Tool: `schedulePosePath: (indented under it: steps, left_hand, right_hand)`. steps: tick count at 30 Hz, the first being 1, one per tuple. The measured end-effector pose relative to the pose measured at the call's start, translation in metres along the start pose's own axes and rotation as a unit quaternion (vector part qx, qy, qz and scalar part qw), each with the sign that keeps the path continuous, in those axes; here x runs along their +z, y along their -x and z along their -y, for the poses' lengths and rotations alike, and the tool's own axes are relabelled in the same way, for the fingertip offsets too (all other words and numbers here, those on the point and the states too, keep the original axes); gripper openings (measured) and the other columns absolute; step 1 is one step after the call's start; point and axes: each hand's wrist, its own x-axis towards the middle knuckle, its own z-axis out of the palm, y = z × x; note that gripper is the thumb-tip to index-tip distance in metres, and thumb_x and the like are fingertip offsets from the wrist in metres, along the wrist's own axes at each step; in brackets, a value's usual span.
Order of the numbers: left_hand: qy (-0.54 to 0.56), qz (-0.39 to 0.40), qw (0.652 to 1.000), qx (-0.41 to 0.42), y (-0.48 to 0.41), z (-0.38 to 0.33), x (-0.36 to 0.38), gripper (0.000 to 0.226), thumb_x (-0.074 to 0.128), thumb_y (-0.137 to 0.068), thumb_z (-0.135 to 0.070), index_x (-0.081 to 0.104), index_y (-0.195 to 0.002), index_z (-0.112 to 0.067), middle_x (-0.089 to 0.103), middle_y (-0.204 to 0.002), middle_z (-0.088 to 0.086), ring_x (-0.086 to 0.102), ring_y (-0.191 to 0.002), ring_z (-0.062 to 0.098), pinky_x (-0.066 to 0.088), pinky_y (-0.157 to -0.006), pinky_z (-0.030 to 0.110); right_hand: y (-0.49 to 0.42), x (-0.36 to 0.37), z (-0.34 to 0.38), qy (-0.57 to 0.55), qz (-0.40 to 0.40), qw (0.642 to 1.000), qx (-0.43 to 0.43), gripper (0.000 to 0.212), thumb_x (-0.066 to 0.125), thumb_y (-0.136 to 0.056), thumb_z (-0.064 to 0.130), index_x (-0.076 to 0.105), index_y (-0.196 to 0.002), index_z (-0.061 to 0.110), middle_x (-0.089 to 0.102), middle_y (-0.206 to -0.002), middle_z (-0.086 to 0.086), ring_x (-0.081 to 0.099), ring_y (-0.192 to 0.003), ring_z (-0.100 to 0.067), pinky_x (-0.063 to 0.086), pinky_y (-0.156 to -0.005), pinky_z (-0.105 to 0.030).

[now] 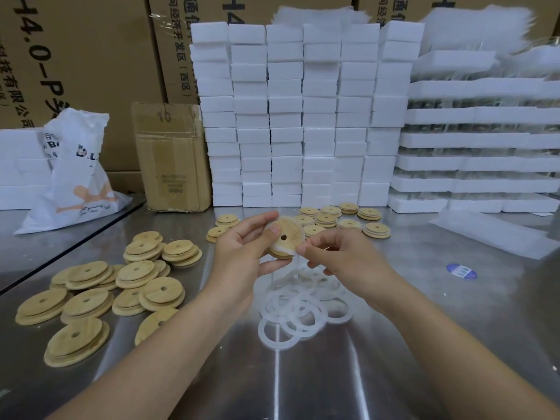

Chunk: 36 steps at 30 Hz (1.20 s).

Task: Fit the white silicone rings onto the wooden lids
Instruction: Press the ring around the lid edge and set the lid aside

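My left hand grips a round wooden lid with a centre hole, held up above the steel table. A white silicone ring lies partly round the lid's lower edge, and my right hand pinches that ring at the lid's lower right. Below my hands a heap of loose white rings lies on the table. Several bare wooden lids are piled at the left. Further back, several lids sit in a cluster.
Stacks of white foam blocks wall off the back, with foam trays at the right. A cardboard box and a white plastic bag stand at the back left. A blue sticker lies at the right.
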Motion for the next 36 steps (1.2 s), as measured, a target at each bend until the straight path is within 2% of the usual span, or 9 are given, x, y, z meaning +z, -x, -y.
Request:
schedulePosePath:
  steps: [3,8,10,15,19,26,32,34,36]
  left_hand:
    - [-0.009,0.000,1.000,0.010,0.0005,0.0014,0.0007,0.024,0.075,-0.099,-0.011,0.077,-0.123,-0.016,0.081,-0.116,0.007,0.080,-0.105,0.027,0.068,-0.077,0.041]
    - [-0.018,0.003,0.999,0.028,0.0023,0.0012,0.0018,0.022,0.077,-0.098,-0.013,0.079,-0.119,-0.017,0.081,-0.118,0.007,0.080,-0.105,0.027,0.068,-0.077,0.039]
    - [-0.016,0.001,0.999,0.032,0.0025,0.0006,0.0030,0.022,0.078,-0.097,-0.014,0.079,-0.119,-0.018,0.081,-0.119,0.007,0.080,-0.105,0.027,0.068,-0.076,0.038]
    - [-0.010,-0.007,0.999,0.040,0.0027,-0.0008,0.0049,0.021,0.078,-0.096,-0.013,0.080,-0.117,-0.018,0.080,-0.122,0.008,0.079,-0.108,0.029,0.068,-0.077,0.040]
    - [0.016,-0.007,0.999,0.037,0.0020,-0.0036,0.0035,0.023,0.078,-0.096,-0.012,0.080,-0.118,-0.016,0.081,-0.119,0.008,0.080,-0.107,0.028,0.068,-0.075,0.040]
    - [0.031,-0.003,0.999,0.020,0.0017,-0.0029,0.0013,0.025,0.077,-0.096,-0.013,0.079,-0.121,-0.017,0.081,-0.119,0.010,0.080,-0.107,0.028,0.067,-0.075,0.040]
    - [0.022,0.013,1.000,0.013,0.0005,-0.0037,0.0021,0.026,0.076,-0.098,-0.016,0.078,-0.123,-0.019,0.080,-0.120,0.009,0.079,-0.110,0.027,0.067,-0.080,0.039]
    - [0.008,0.015,1.000,0.013,0.0006,-0.0043,0.0022,0.026,0.076,-0.098,-0.017,0.077,-0.124,-0.019,0.081,-0.120,0.009,0.078,-0.111,0.027,0.067,-0.081,0.037]
    - [-0.008,0.020,1.000,0.017,0.0009,-0.0047,0.0020,0.025,0.075,-0.099,-0.017,0.077,-0.124,-0.020,0.081,-0.118,0.007,0.079,-0.110,0.026,0.066,-0.080,0.035]
  right_hand:
    - [0.0005,0.0035,-0.0018,-0.006,-0.011,1.000,0.009,0.019,0.080,-0.092,0.035,0.082,-0.077,0.024,0.077,-0.086,-0.010,0.066,-0.074,-0.010,0.049,-0.068,-0.026]
    - [0.0013,0.0040,-0.0002,-0.040,-0.009,0.998,0.052,0.017,0.084,-0.087,0.038,0.083,-0.076,0.026,0.079,-0.083,0.000,0.072,-0.077,-0.004,0.051,-0.070,-0.025]
    - [0.0021,0.0029,0.0009,-0.060,-0.002,0.996,0.070,0.017,0.085,-0.086,0.038,0.085,-0.081,0.022,0.081,-0.086,0.006,0.073,-0.078,-0.002,0.051,-0.071,-0.025]
    - [0.0039,0.0059,0.0032,-0.097,0.003,0.991,0.096,0.024,0.086,-0.085,0.037,0.085,-0.094,0.015,0.081,-0.091,0.006,0.073,-0.079,-0.001,0.051,-0.072,-0.024]
    - [0.0043,0.0075,0.0045,-0.109,0.014,0.989,0.102,0.024,0.087,-0.084,0.037,0.085,-0.096,0.017,0.080,-0.089,0.008,0.070,-0.076,0.001,0.049,-0.070,-0.023]
    - [0.0039,0.0065,0.0043,-0.086,0.038,0.992,0.089,0.022,0.089,-0.080,0.044,0.085,-0.084,0.023,0.079,-0.086,0.009,0.067,-0.071,0.003,0.046,-0.068,-0.022]
    - [0.0040,0.0064,0.0011,-0.062,0.018,0.996,0.058,0.024,0.089,-0.080,0.045,0.078,-0.070,0.025,0.076,-0.077,0.010,0.067,-0.068,0.000,0.046,-0.056,-0.013]
    - [0.0042,0.0048,0.0021,-0.068,0.012,0.996,0.055,0.023,0.091,-0.079,0.043,0.077,-0.080,0.025,0.077,-0.079,0.011,0.070,-0.071,-0.001,0.050,-0.062,-0.017]
    - [0.0046,0.0037,0.0049,-0.080,0.019,0.995,0.062,0.030,0.090,-0.079,0.045,0.077,-0.099,0.026,0.081,-0.090,0.009,0.076,-0.079,-0.004,0.052,-0.070,-0.023]
